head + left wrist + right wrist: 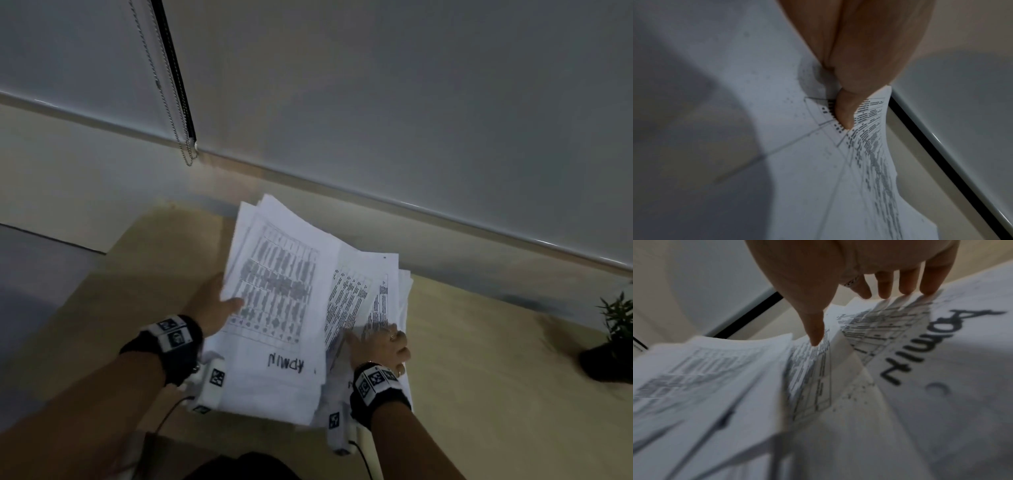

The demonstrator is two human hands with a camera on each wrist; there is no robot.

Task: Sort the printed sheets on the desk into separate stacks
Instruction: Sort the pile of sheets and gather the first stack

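Note:
A loose pile of printed sheets [281, 394] lies on the wooden desk [479, 370]. My left hand [230, 303] grips a raised bundle of table-printed sheets [277, 287] at its left edge, with the thumb [844, 113] on top; "ADMIN" is handwritten near the bundle's lower end. My right hand [373, 340] is at the pile's right side. Its thumb [816, 337] presses into a fold of text sheets [349, 301] and its fingers [905, 287] rest on the far side, pinching a few sheets. A second sheet marked "Admin" [941, 345] lies beside those fingers.
A small potted plant [613, 339] stands at the desk's right end. A roller blind with a bead chain [185, 147] hangs behind the desk. The desk's left edge drops to grey floor [41, 308]. Bare desk shows right of the pile.

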